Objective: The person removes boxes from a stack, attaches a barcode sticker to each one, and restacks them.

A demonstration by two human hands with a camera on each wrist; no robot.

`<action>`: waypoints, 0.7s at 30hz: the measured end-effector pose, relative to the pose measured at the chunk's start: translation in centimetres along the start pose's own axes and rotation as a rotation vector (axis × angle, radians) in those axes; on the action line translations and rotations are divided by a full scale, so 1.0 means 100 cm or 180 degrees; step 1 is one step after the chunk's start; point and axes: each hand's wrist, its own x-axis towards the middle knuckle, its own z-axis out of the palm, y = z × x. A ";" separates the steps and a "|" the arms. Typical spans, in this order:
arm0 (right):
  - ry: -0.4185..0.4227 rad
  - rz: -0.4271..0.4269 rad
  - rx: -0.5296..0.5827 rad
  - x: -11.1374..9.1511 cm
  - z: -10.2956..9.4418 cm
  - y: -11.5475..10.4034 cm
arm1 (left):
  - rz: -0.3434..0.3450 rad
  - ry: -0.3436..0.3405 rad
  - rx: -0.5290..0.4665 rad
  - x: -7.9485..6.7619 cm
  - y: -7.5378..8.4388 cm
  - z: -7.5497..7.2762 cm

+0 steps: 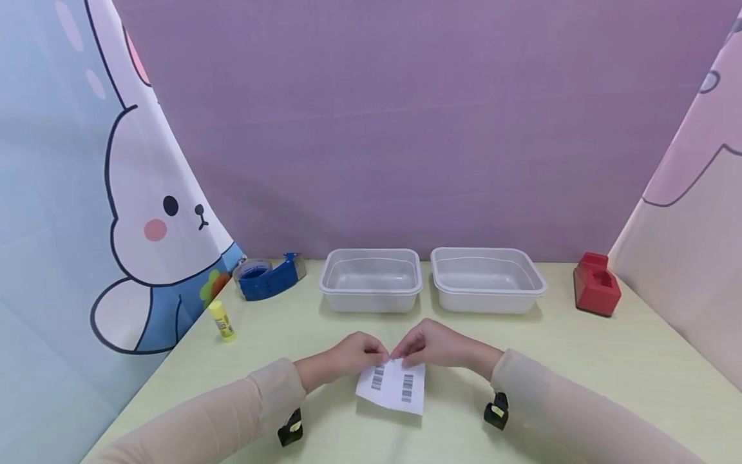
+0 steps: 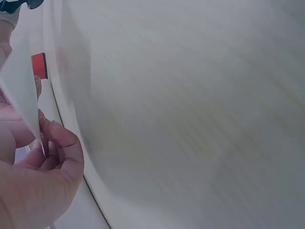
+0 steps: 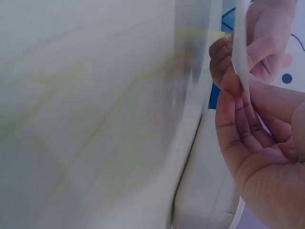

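Observation:
A white sheet of paper (image 1: 391, 388) printed with barcodes hangs between both hands, tilted, its lower edge over the table. My left hand (image 1: 355, 354) pinches the top edge near its left corner between thumb and fingers. On the other side my right hand (image 1: 433, 345) pinches the same edge, the two hands nearly meeting in the middle. From the left wrist view the paper (image 2: 24, 86) shows almost edge-on, with the left thumb and curled fingers around it. In the right wrist view the paper (image 3: 241, 52) runs thin between the right thumb and fingers.
Two white plastic trays (image 1: 371, 301) (image 1: 489, 303) stand side by side beyond the hands. At the back left are a blue tape dispenser (image 1: 272, 280) and a yellow glue stick (image 1: 223, 321). A red block-shaped device (image 1: 596, 287) sits at the back right. Purple cloth (image 1: 406, 129) hangs behind the table.

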 end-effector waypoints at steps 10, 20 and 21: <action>0.0090 -0.0143 -0.0083 -0.001 0.001 -0.006 | -0.0310 -0.0069 -0.0317 -0.003 0.006 -0.003; 0.0318 -0.0255 -0.0451 -0.002 -0.005 -0.014 | -0.0360 -0.0005 -0.0326 -0.003 0.015 -0.008; 0.0335 -0.0266 -0.0454 -0.002 -0.006 -0.014 | -0.0340 0.0034 -0.0329 -0.004 0.017 -0.009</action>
